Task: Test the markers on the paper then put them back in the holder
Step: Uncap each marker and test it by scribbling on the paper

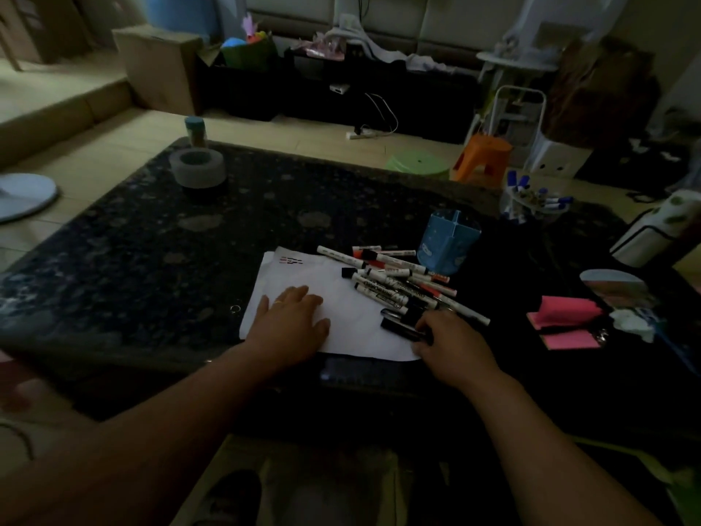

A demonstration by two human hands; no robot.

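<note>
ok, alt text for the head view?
A person's left hand rests flat on white paper while the right hand grips a black marker at the near edge of a pile of markers. A blue holder stands behind the pile on a dark table.

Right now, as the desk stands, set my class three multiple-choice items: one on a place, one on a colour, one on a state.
1. Where on the table is the holder? A far left corner; B just beyond the markers; C near edge.
2. What colour are the sticky notes? A yellow; B pink; C white.
3. What is the left hand doing? A gripping a marker; B lifting the holder; C lying flat on the paper.
Key: B, it stands just past the pile; B, both stacks are pink; C, it lies palm down on the paper.
</note>
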